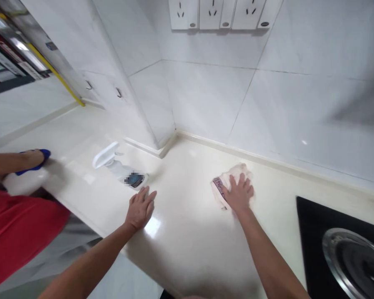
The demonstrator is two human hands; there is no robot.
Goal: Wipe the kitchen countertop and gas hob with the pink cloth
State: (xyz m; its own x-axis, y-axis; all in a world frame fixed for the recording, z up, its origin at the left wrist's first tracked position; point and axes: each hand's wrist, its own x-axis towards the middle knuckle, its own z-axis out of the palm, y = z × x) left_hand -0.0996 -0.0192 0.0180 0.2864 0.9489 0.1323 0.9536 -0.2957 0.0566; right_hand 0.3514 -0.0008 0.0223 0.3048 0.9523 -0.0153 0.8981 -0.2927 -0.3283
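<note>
Right hand (238,194), fingers spread, presses flat on cloth (233,169); left hand (140,208), open and empty, lies flat on counter (187,236), bottle (120,169) just beyond its fingertips, long axis left-right.

A pale, crumpled cloth (233,171) lies on the cream counter (187,241), pressed flat beneath the right hand (238,194). Its bunched edge shows past the fingertips, and an end with purplish markings sticks out at the thumb side.

A white spray bottle (120,169) lies on its side just beyond the fingertips of the left hand (140,208), which rests flat with its fingers spread. The bottle's trigger head points away from that hand and its label end is nearest to it.
</note>
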